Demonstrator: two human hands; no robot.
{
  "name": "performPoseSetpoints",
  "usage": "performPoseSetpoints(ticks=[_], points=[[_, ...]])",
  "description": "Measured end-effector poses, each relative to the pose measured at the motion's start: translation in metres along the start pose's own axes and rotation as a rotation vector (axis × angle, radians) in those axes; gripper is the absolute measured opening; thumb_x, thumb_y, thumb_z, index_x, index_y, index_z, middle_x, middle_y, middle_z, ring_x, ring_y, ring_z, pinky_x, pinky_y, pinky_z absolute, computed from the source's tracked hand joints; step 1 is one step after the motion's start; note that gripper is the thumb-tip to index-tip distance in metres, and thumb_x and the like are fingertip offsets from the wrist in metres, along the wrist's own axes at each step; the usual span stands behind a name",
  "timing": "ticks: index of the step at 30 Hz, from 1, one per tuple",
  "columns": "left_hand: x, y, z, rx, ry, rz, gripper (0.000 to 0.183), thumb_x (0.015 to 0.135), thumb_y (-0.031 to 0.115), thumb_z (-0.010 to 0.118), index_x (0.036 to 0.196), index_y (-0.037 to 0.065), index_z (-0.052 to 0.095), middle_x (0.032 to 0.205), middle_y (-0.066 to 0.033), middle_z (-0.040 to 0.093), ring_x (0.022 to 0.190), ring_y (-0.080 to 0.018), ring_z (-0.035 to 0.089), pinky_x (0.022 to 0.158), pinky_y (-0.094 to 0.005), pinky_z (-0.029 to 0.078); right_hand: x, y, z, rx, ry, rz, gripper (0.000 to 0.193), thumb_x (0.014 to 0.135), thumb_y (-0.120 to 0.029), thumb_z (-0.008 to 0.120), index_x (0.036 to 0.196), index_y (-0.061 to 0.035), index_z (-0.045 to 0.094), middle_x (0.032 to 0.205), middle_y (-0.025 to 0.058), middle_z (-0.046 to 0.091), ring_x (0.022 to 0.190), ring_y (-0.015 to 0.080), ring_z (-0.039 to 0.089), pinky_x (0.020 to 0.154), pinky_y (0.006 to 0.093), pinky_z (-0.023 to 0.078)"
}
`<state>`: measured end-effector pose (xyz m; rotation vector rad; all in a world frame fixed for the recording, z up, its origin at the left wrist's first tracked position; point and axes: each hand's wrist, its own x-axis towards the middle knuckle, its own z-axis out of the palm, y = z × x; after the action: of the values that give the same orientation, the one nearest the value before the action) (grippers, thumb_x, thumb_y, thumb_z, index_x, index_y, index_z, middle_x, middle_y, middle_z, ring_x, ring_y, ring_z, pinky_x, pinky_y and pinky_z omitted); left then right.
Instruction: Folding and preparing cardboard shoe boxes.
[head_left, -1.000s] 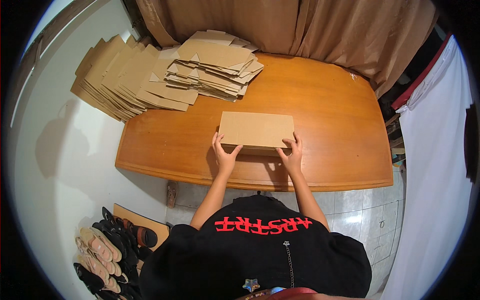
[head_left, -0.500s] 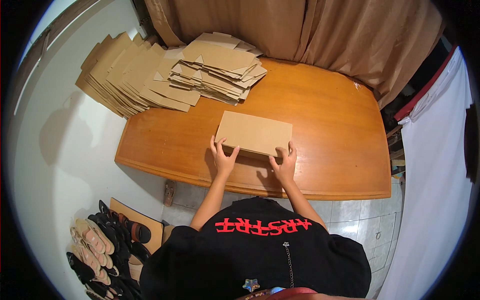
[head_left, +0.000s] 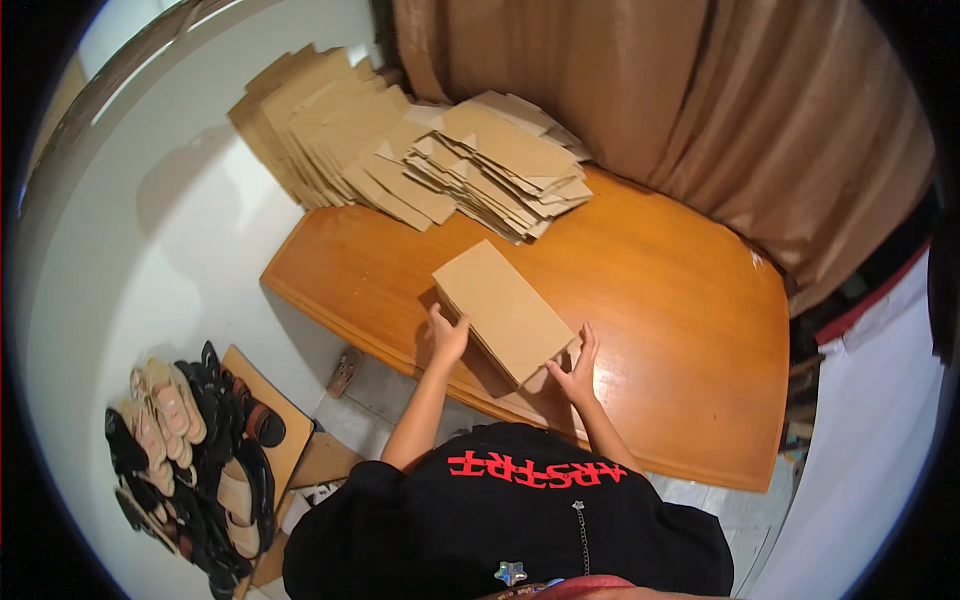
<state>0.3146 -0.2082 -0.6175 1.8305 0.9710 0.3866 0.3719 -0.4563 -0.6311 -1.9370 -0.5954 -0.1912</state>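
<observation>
Black shirt (head_left: 440, 530); red lettering (head_left: 537, 468); star-tipped chain (head_left: 585, 541).

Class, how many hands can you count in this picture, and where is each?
2: the left hand at the long left side of the cardboard box, and the right hand at its near short end. No others show.

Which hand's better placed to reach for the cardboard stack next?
Probably left: the left hand, along the cardboard box's left side, looks closer to the cardboard stack; the right hand, at the box's near end, is farther off.
</observation>
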Motion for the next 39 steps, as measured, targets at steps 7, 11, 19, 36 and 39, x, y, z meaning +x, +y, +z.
performPoseSetpoints(ticks=[7, 11, 19, 36, 39], points=[[-0.067, -0.034, 0.007, -0.317, -0.347, 0.046, 0.083, 0.075, 0.041, 0.066, 0.136, 0.004, 0.024, 0.135, -0.0247, 0.032, 0.127, -0.0385, 0.031, 0.103, -0.0418, 0.028, 0.015, 0.015, 0.03, 0.247, -0.37, 0.075, 0.078, 0.064, -0.018, 0.076, 0.129, -0.0012, 0.038, 0.113, 0.0189, 0.045, 0.11, 0.0306, 0.047, 0.093, 0.0396, 0.039], [-0.074, -0.033, -0.017, -0.368, -0.216, 0.087, 0.083, 0.074, 0.027, 0.068, 0.137, 0.004, 0.02, 0.137, -0.0183, 0.033, 0.128, -0.0304, 0.032, 0.103, -0.0393, 0.029, 0.003, -0.003, 0.058, 0.413, -0.4, 0.001, 0.081, 0.066, -0.016, 0.074, 0.133, -0.0015, 0.032, 0.123, 0.0195, 0.039, 0.118, 0.0317, 0.039, 0.099, 0.0406, 0.032], [-0.065, 0.042, -0.147, -0.473, -0.044, 0.41, 0.103, 0.069, 0.014, 0.073, 0.144, 0.008, 0.003, 0.148, -0.0131, 0.012, 0.135, -0.0223, 0.017, 0.107, -0.0348, 0.02, 0.059, -0.098, 0.139, 0.64, -0.235, -0.522, 0.085, 0.069, -0.014, 0.072, 0.137, -0.0018, 0.023, 0.138, 0.022, 0.027, 0.127, 0.0341, 0.031, 0.104, 0.0415, 0.026], [-0.015, 0.344, -0.496, -0.092, 0.703, 1.598, 0.055, 0.07, 0.002, 0.073, 0.121, 0.002, 0.052, 0.117, -0.0116, 0.056, 0.095, -0.0198, 0.059, 0.082, -0.0316, 0.052, 0.295, -0.582, 0.144, 1.238, 0.133, -1.2, 0.077, 0.083, -0.015, 0.064, 0.14, -0.0042, 0.014, 0.133, 0.0196, 0.035, 0.119, 0.0297, 0.042, 0.092, 0.0372, 0.044], [-0.04, 0.394, -0.537, -0.01, 0.873, 1.688, 0.034, 0.071, 0.012, 0.071, 0.104, 0.007, 0.064, 0.109, -0.0094, 0.058, 0.098, -0.0233, 0.054, 0.078, -0.0365, 0.046, 0.309, -0.661, 0.131, 1.434, 0.237, -1.302, 0.064, 0.083, -0.021, 0.063, 0.136, -0.0094, 0.029, 0.129, 0.0188, 0.038, 0.114, 0.0315, 0.045, 0.088, 0.0422, 0.046]])
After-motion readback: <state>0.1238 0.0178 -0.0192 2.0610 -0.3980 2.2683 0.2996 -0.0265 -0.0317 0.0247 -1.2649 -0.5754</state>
